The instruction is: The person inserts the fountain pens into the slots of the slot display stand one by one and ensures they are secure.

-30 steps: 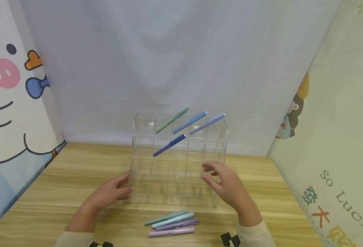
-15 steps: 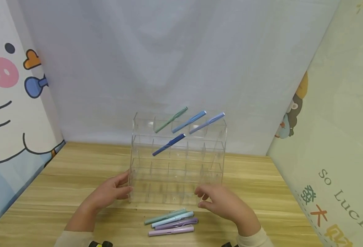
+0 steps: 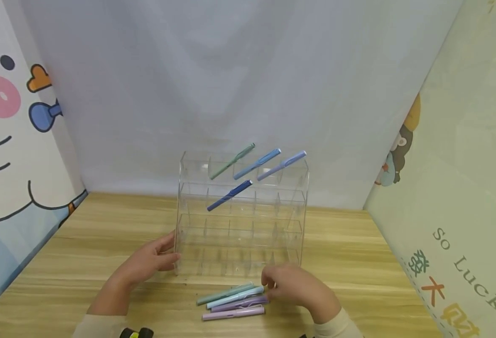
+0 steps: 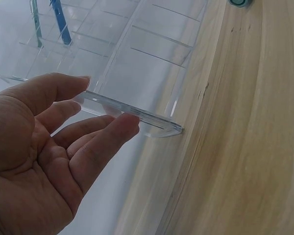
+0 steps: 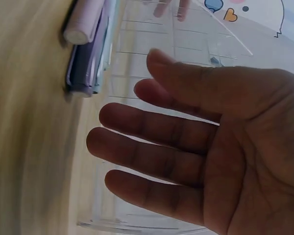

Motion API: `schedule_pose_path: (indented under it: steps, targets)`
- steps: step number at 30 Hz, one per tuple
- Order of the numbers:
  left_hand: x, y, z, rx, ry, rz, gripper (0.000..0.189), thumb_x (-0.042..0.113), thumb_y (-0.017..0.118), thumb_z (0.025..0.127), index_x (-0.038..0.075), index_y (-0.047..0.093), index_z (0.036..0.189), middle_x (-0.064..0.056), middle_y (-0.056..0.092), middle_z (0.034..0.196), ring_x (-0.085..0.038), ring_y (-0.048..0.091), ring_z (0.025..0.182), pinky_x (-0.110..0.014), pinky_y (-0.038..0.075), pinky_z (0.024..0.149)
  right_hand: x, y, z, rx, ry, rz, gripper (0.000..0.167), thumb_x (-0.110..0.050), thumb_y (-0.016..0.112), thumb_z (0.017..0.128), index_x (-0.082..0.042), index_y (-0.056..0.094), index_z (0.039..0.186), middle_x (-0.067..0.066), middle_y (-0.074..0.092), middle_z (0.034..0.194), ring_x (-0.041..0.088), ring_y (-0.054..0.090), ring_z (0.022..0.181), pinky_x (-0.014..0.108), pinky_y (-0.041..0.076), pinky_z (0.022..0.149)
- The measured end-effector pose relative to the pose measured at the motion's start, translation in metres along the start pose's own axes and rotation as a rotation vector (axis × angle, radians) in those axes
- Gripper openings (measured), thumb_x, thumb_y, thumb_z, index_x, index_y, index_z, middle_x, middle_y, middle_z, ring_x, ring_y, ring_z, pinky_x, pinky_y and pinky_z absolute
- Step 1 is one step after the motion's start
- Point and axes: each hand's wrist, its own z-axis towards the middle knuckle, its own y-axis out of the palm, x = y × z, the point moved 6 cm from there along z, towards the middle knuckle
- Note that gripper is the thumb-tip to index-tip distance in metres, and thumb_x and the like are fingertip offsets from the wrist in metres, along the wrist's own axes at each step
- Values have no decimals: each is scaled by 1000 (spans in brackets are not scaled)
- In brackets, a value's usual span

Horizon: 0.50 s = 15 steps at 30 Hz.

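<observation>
A clear acrylic pen rack (image 3: 240,239) with stepped rows of compartments stands on the wooden table. My left hand (image 3: 146,263) holds its left side panel, thumb and fingertips at the edge in the left wrist view. Green (image 3: 232,161), blue (image 3: 257,164) and periwinkle (image 3: 281,165) pens lean in the top row, a dark blue pen (image 3: 229,195) one row lower. In front lie teal (image 3: 224,294), pale blue (image 3: 235,297), purple (image 3: 237,304) and pink (image 3: 232,313) pens. Beside their right ends hovers my right hand (image 3: 296,286), fingers extended and holding nothing in the right wrist view.
Behind the rack hangs a pale cloth backdrop (image 3: 239,84). Printed cartoon panels border the table (image 3: 349,263) on both sides. The loose pens lie close together just before the rack's front edge.
My right hand has come down from the rack's right side toward the loose pens. The left hand stays at the rack's side, and the pens have kept their places.
</observation>
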Motion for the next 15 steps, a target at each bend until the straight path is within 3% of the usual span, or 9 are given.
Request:
schedule_pose_path:
  steps: [9, 15]
  targets:
    - [-1, 0, 1, 10, -34, -20, 75, 27, 61, 98, 13, 19, 158, -19, 23, 160, -41, 44, 135, -37, 56, 95, 1, 13, 5, -3, 32, -124, 18, -26, 79, 81, -20, 62, 85, -13, 56, 73, 4, 48, 66, 24, 45, 60]
    - [3, 0, -1, 6, -15, -22, 73, 23, 60, 99, 12, 19, 158, -21, 23, 159, -42, 46, 133, -38, 56, 94, -4, 13, 5, 33, 24, -170, 18, -21, 79, 78, -18, 62, 78, -11, 58, 71, 4, 48, 63, 23, 44, 58]
